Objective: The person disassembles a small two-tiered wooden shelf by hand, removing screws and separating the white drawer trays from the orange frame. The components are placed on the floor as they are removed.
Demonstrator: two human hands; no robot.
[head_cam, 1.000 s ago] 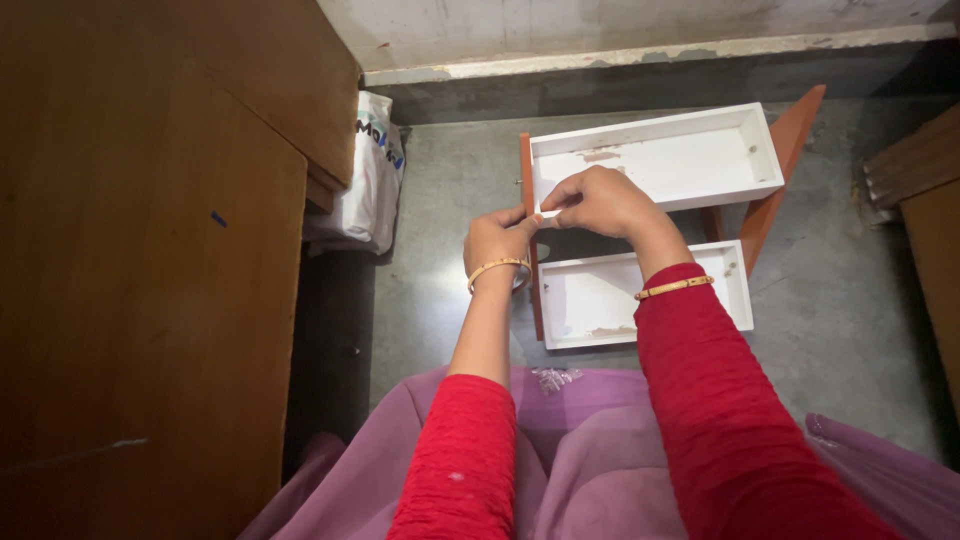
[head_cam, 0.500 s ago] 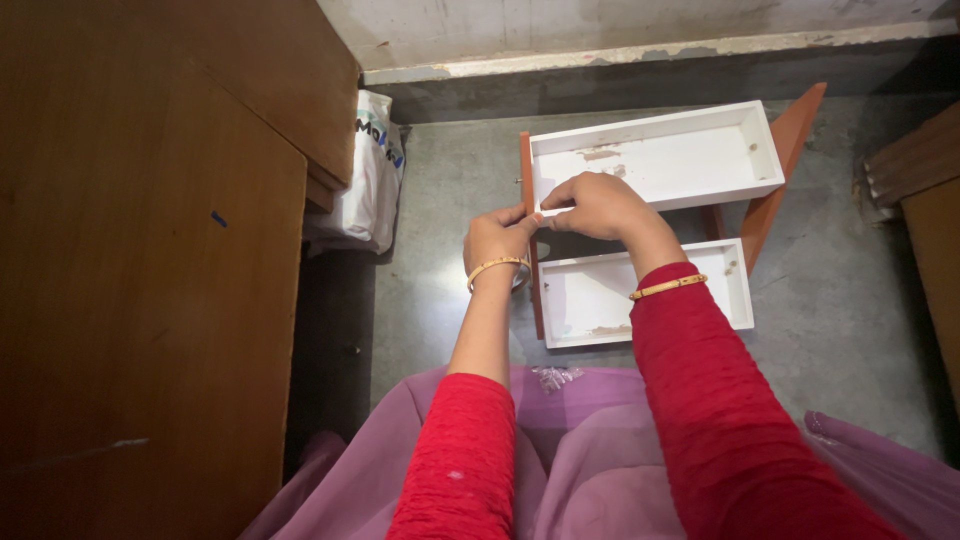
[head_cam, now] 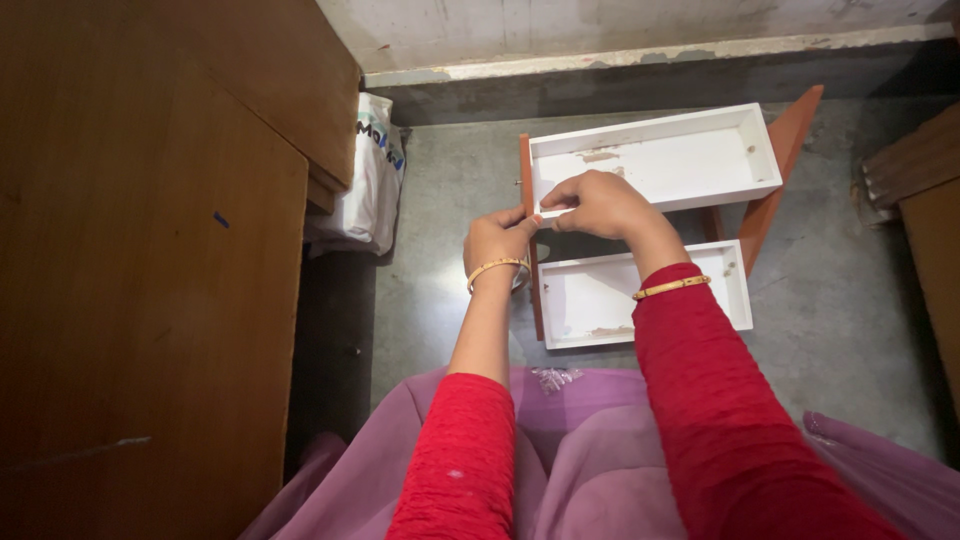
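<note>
My left hand (head_cam: pixel 497 240) and my right hand (head_cam: pixel 598 203) meet fingertip to fingertip at the near left corner of the upper white drawer (head_cam: pixel 655 158), pinching something there too small for me to make out, right against the reddish-brown front panel (head_cam: pixel 527 175) that edges the drawer's left end. A second white drawer (head_cam: pixel 600 300) lies just nearer to me on the grey floor (head_cam: pixel 440 280), partly under my right wrist. A wooden cabinet (head_cam: pixel 150 250) stands to my left, with a white plastic bag (head_cam: pixel 372 175) tucked beside it.
</note>
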